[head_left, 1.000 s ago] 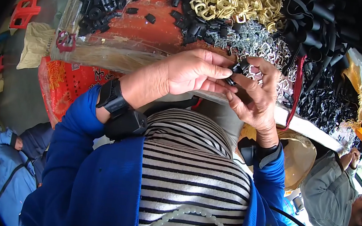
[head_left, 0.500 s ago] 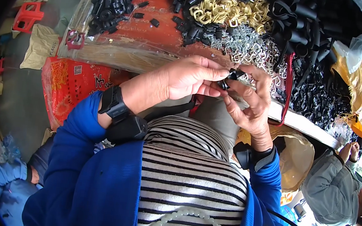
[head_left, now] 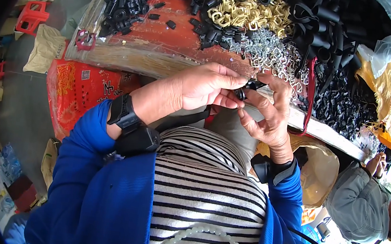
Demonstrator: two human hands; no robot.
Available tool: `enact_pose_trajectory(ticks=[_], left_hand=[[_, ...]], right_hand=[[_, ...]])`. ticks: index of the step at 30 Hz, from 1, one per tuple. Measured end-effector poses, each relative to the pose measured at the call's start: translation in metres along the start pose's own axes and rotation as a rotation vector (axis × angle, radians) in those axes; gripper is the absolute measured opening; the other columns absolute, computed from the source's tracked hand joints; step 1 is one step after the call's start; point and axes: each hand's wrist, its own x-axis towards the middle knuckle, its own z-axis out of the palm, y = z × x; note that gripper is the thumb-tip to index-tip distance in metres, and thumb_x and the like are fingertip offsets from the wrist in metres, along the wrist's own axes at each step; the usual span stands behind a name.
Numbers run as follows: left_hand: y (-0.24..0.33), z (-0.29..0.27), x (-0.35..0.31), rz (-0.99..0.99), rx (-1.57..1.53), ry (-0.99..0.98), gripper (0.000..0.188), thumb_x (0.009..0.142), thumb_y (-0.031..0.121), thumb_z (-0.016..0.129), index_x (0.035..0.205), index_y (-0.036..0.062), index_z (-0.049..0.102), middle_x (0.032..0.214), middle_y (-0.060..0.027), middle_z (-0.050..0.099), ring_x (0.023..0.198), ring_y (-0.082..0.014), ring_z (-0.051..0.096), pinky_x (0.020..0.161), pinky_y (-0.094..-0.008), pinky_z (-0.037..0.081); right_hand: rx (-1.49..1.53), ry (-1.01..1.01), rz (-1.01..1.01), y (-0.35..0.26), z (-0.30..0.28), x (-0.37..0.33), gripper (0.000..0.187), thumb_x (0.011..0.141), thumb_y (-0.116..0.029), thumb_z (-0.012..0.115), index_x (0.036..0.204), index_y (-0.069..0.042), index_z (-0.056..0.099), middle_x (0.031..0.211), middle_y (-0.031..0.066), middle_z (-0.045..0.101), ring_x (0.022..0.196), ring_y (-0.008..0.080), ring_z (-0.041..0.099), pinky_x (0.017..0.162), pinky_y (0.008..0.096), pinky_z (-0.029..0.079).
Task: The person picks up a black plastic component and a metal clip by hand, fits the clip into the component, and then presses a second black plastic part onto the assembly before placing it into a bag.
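In front of my body, near the table edge, both hands meet at a small black plastic part (head_left: pixel 241 94) with a rounded end. My left hand (head_left: pixel 209 87) pinches it between thumb and fingers. My right hand (head_left: pixel 272 109) has its fingers curled around the other side, with a short black strip (head_left: pixel 257 85) at its index fingertip. Whether the strip is joined to the plastic part I cannot tell. Beyond my hands lie a heap of gold-coloured metal buckles (head_left: pixel 251 9), silver wire hooks (head_left: pixel 267 50) and black plastic pieces (head_left: pixel 127 4).
The red table (head_left: pixel 167 35) has a worn wooden edge. Black straps (head_left: pixel 322 20) and small black parts (head_left: pixel 339 100) are piled at right, beside a yellow sack (head_left: pixel 389 92). A red bag (head_left: pixel 77 93) stands at left. Another person (head_left: pixel 361 201) sits at far right.
The black part has tilted slightly between my fingers, and my right fingers have shifted a little. At lower left, another person's blue sleeve has mostly gone from view.
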Motion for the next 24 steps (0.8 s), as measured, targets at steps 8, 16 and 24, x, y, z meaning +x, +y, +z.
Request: enact_pose_trajectory(ticks=[8,16,24], left_hand=[[0.014,-0.008,0.016,-0.029,-0.026,0.068,0.02,0.082,0.017,0.047,0.095,0.0022,0.05,0.086,-0.0094,0.056,0.074,-0.0157,0.056,0.068,-0.0263,0.047],[0.019,-0.017,0.028,-0.01,-0.013,0.038,0.025,0.082,0.017,0.047,0.102,0.0029,0.047,0.088,-0.0097,0.056,0.074,-0.0154,0.056,0.068,-0.026,0.047],[0.01,-0.012,0.013,0.026,0.025,0.04,0.03,0.083,0.018,0.044,0.108,0.0017,0.046,0.094,-0.0092,0.055,0.078,-0.013,0.054,0.073,-0.0254,0.044]], right_hand=[[0.243,0.048,0.131,0.023,0.008,0.008,0.032,0.059,-0.018,0.065,0.086,-0.004,0.058,0.101,0.0159,0.042,0.09,0.0274,0.044,0.077,0.0342,0.037],[-0.437,0.021,0.365,0.071,0.002,0.011,0.02,0.07,-0.016,0.057,0.087,-0.004,0.055,0.086,0.0089,0.05,0.077,0.024,0.05,0.064,0.0301,0.042],[-0.41,-0.003,0.385,0.083,0.007,0.007,0.015,0.071,-0.013,0.055,0.085,-0.006,0.055,0.078,0.0077,0.052,0.063,0.0254,0.052,0.055,0.0312,0.042]])
